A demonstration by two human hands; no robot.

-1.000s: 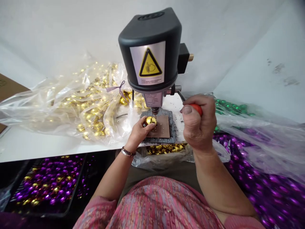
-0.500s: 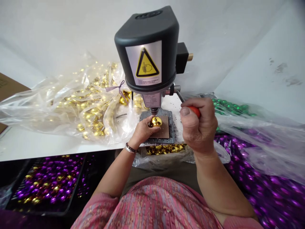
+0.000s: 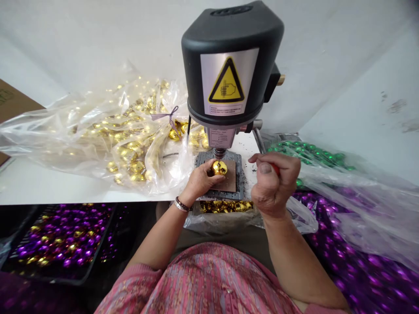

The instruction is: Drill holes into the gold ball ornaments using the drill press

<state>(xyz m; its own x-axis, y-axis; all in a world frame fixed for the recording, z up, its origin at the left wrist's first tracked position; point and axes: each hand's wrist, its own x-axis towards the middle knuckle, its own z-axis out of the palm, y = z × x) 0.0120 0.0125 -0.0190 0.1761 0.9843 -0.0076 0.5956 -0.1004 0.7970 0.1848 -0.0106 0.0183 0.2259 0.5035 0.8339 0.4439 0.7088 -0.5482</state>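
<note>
A small drill press (image 3: 231, 69) with a black housing and a warning label stands on the white table. My left hand (image 3: 202, 178) grips a shiny gold ball (image 3: 220, 167) between thumb and fingers, on a brown board (image 3: 227, 183) over the press's grey base (image 3: 238, 192). The chuck (image 3: 219, 152) is right above the ball, its bit at the ball's top; how deep the bit sits I cannot tell. My right hand (image 3: 276, 181) is closed round the red knob (image 3: 276, 169) of the feed lever (image 3: 259, 140), right of the press.
Clear bags of gold balls (image 3: 131, 148) lie on the left. A black crate (image 3: 93, 261) below holds purple and gold balls. Gold pieces (image 3: 225, 206) fill a container under the table edge. Green balls (image 3: 307, 152) and purple balls (image 3: 353, 257) are at the right. Dark shavings surround the base.
The view has shifted, so the press appears larger and further right. My right hand and the lever knob sit slightly lower. My left hand still holds the gold ball under the chuck.
</note>
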